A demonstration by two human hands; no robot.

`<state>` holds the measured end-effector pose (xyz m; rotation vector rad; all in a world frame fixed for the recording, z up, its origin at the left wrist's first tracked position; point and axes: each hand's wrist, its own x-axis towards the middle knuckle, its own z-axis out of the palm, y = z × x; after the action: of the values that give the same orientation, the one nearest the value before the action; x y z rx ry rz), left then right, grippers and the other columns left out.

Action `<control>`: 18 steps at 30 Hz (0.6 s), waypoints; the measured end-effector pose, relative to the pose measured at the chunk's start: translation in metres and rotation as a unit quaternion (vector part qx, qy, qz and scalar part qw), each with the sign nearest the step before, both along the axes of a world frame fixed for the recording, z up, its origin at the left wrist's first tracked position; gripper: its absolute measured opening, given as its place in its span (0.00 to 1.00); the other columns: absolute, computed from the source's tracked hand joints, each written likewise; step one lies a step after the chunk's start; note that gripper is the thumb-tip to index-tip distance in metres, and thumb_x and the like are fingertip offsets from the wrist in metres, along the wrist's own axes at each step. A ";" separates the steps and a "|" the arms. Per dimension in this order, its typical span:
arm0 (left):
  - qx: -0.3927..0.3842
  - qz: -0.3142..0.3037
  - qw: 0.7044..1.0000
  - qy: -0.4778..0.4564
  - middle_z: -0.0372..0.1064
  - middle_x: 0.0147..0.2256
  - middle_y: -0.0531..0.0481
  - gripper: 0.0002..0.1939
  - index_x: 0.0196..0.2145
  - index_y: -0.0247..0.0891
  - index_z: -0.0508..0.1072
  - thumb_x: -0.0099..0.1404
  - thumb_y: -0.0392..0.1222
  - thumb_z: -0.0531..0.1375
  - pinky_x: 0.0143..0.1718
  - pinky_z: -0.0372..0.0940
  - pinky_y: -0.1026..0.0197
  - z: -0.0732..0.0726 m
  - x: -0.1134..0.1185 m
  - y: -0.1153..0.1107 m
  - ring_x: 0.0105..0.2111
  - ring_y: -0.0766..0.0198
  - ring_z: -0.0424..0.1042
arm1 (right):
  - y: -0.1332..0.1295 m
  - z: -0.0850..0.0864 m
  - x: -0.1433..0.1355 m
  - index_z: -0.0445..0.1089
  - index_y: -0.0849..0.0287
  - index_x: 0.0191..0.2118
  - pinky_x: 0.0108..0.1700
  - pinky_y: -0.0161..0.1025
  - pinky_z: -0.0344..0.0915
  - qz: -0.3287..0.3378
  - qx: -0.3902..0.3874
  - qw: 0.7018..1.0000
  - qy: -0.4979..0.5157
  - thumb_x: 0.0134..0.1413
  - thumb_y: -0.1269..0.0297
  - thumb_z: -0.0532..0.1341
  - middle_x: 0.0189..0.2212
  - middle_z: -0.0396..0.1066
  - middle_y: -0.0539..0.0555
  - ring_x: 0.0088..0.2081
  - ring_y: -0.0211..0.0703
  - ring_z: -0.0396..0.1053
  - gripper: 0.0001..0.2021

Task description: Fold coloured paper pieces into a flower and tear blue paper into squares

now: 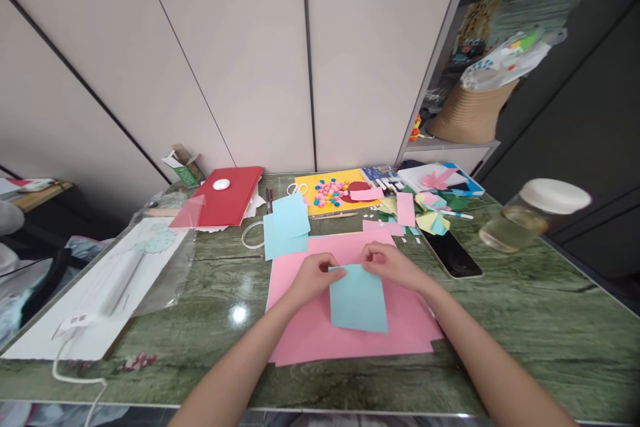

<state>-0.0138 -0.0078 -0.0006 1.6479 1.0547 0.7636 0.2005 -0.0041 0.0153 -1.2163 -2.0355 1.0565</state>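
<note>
A light blue square of paper [358, 300] is held up by its far edge over large pink sheets [310, 333]. My left hand [316, 275] pinches its far left corner between thumb and fingers. At the far right corner, my right hand [389, 263] pinches the same square. More light blue squares [285, 225] lie overlapping just beyond the left part of the pink sheets. Pink paper strips [383, 227] and a small pink rectangle [406, 209] rest past my right hand.
Farther back are a yellow sheet [316, 185] with colored pompoms [330, 193], white scissors [297, 189] and a red folder [230, 200]. To the right are folded paper pieces [433, 221], a phone [453, 253] and a lidded jar [520, 223]. A glue gun [120, 280] lies left.
</note>
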 end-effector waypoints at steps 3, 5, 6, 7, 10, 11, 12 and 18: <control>0.018 -0.001 1.000 0.025 0.62 0.21 0.55 0.10 0.22 0.34 0.69 0.53 0.44 0.61 0.24 0.51 0.66 0.001 0.004 -0.006 0.22 0.70 0.56 | -0.005 -0.001 -0.010 0.68 0.57 0.28 0.40 0.39 0.59 0.000 0.022 1.000 -0.014 0.43 0.70 0.57 0.30 0.70 0.51 0.36 0.42 0.64 0.05; 0.025 -0.005 0.999 0.036 0.62 0.20 0.56 0.09 0.22 0.34 0.69 0.53 0.43 0.61 0.24 0.50 0.67 0.002 0.005 -0.009 0.22 0.70 0.55 | -0.008 -0.001 -0.017 0.68 0.56 0.27 0.40 0.39 0.59 0.004 0.030 0.999 -0.025 0.42 0.71 0.57 0.28 0.71 0.51 0.35 0.42 0.64 0.05; 0.028 -0.006 0.999 0.041 0.62 0.20 0.56 0.09 0.22 0.34 0.70 0.53 0.43 0.60 0.24 0.50 0.67 0.003 0.005 -0.009 0.22 0.70 0.55 | -0.009 -0.002 -0.019 0.68 0.56 0.26 0.40 0.40 0.59 0.004 0.033 0.999 -0.030 0.42 0.71 0.57 0.27 0.70 0.50 0.35 0.42 0.64 0.05; 0.030 -0.007 0.999 0.044 0.62 0.20 0.56 0.08 0.22 0.34 0.70 0.53 0.42 0.60 0.24 0.50 0.67 0.004 0.006 -0.010 0.22 0.70 0.56 | -0.010 -0.002 -0.021 0.68 0.56 0.25 0.40 0.40 0.58 0.004 0.036 0.999 -0.034 0.42 0.72 0.57 0.26 0.70 0.50 0.34 0.42 0.64 0.05; 0.036 -0.006 0.998 0.052 0.64 0.21 0.56 0.08 0.23 0.34 0.71 0.53 0.42 0.60 0.25 0.51 0.67 0.005 0.007 -0.011 0.23 0.70 0.57 | -0.011 -0.001 -0.024 0.67 0.57 0.24 0.38 0.39 0.59 0.006 0.038 0.998 -0.041 0.41 0.72 0.57 0.25 0.69 0.50 0.33 0.41 0.63 0.04; 0.038 -0.007 0.998 0.053 0.64 0.21 0.56 0.08 0.23 0.34 0.71 0.53 0.42 0.60 0.25 0.51 0.67 0.005 0.007 -0.012 0.23 0.70 0.57 | -0.011 -0.001 -0.024 0.67 0.57 0.23 0.37 0.38 0.59 0.008 0.038 0.998 -0.042 0.40 0.72 0.57 0.24 0.69 0.50 0.32 0.41 0.63 0.04; 0.041 -0.007 0.998 0.054 0.65 0.21 0.55 0.08 0.23 0.35 0.71 0.53 0.42 0.60 0.25 0.52 0.67 0.006 0.007 -0.012 0.23 0.70 0.58 | -0.010 0.000 -0.022 0.67 0.57 0.23 0.36 0.38 0.59 0.010 0.038 0.998 -0.042 0.40 0.72 0.57 0.24 0.69 0.50 0.32 0.41 0.63 0.04; 0.057 0.017 0.997 0.058 0.66 0.22 0.54 0.08 0.22 0.35 0.69 0.54 0.42 0.59 0.27 0.54 0.66 0.013 -0.002 -0.006 0.24 0.68 0.61 | -0.003 0.004 -0.001 0.66 0.57 0.23 0.37 0.37 0.58 -0.005 0.034 0.999 -0.040 0.40 0.72 0.56 0.26 0.68 0.50 0.33 0.40 0.63 0.04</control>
<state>-0.0158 -0.0134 0.0129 1.7929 1.1403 0.7699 0.1999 -0.0069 0.0190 -1.2505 -2.1047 0.9394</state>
